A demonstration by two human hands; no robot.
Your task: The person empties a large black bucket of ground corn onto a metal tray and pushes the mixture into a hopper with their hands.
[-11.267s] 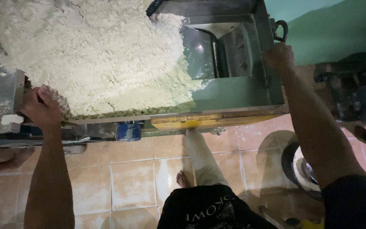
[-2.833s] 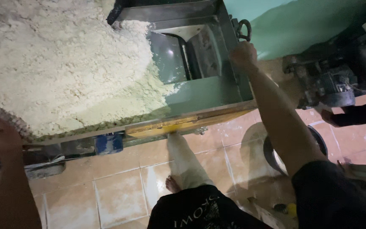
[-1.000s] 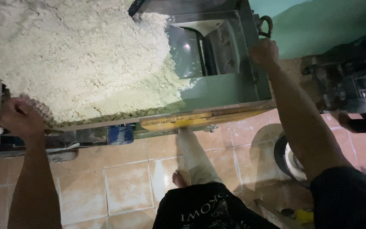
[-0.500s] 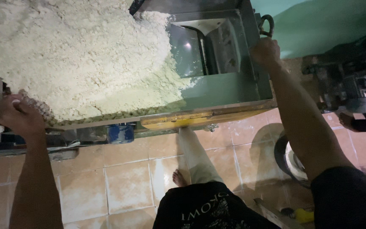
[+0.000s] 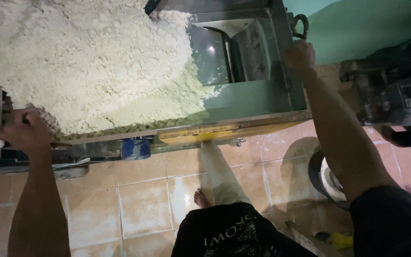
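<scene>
A big heap of pale, crumbly dough [image 5: 91,71] fills a green metal trough [image 5: 258,97] of a machine. My left hand [image 5: 24,131] is closed on the trough's near left corner, its fingers touching the edge of the heap. My right hand [image 5: 298,54] grips the trough's right wall, just under a metal ring [image 5: 300,24]. At the trough's right end a metal chute [image 5: 234,52] lies bare of dough.
An orange tiled floor [image 5: 139,204] lies below, with my bare foot [image 5: 200,197] on it. A blue part [image 5: 136,147] hangs under the trough's yellow front rim [image 5: 224,133]. A dark motor [image 5: 396,100] stands at the right, a round bucket [image 5: 327,178] beside my right arm.
The view has shifted slightly. My left hand has stayed at the trough's left corner and my right hand has stayed on its right wall.
</scene>
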